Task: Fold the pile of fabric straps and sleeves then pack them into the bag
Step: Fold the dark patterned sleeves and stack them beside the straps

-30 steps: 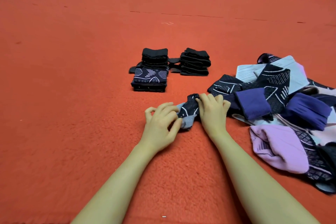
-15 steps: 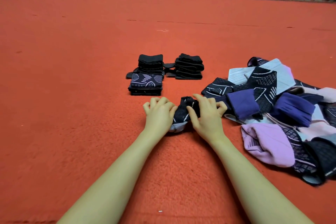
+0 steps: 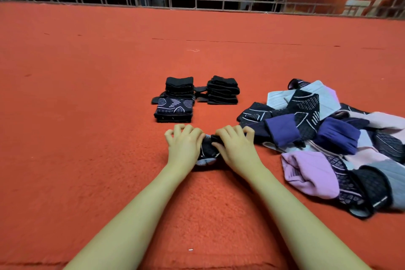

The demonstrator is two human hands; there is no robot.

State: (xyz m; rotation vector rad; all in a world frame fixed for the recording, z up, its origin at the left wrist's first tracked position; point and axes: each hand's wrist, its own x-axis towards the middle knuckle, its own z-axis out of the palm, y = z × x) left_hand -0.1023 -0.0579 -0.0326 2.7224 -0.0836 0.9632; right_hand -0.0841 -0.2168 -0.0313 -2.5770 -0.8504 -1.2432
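Head view | left hand [image 3: 184, 149] and right hand [image 3: 235, 149], each grip curled on a dark patterned sleeve [image 3: 207, 152] bunched between them on the red carpet [image 3: 87, 138] | folded stacks [image 3: 175, 105] just beyond | unfolded pile [image 3: 328, 138] to the right, touching the right fingers.

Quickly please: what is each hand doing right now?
Left hand: grips the dark patterned sleeve.
Right hand: grips the same sleeve.
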